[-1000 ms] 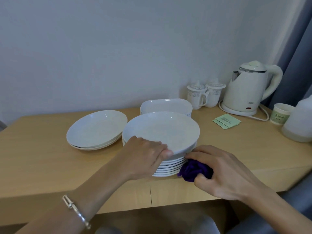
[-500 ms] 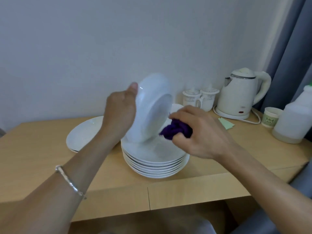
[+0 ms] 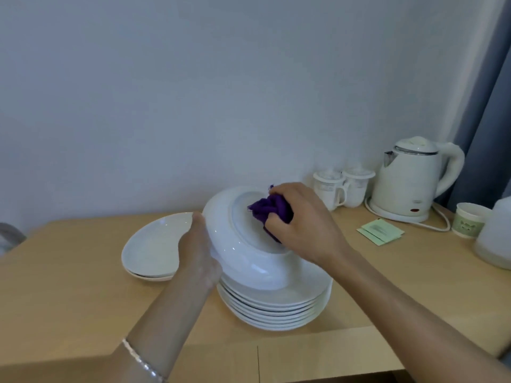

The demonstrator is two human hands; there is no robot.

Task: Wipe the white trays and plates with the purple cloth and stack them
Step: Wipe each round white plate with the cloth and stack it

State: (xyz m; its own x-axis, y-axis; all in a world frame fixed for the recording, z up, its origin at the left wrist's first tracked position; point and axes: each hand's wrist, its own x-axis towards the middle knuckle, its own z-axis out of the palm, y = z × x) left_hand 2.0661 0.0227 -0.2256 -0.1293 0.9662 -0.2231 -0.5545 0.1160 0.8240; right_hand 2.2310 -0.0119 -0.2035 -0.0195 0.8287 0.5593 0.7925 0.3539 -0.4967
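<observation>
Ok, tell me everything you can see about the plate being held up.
The held plate is white, glossy, ceramic-looking and deep, tilted with its underside and round foot ring facing the camera. The left hand grips its left rim; the right hand presses the purple cloth against its base. It hangs over the stack of plates.

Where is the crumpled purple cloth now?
Centre of head view: the purple cloth, gripped by the right hand, presses the underside of the tilted white plate.
</observation>
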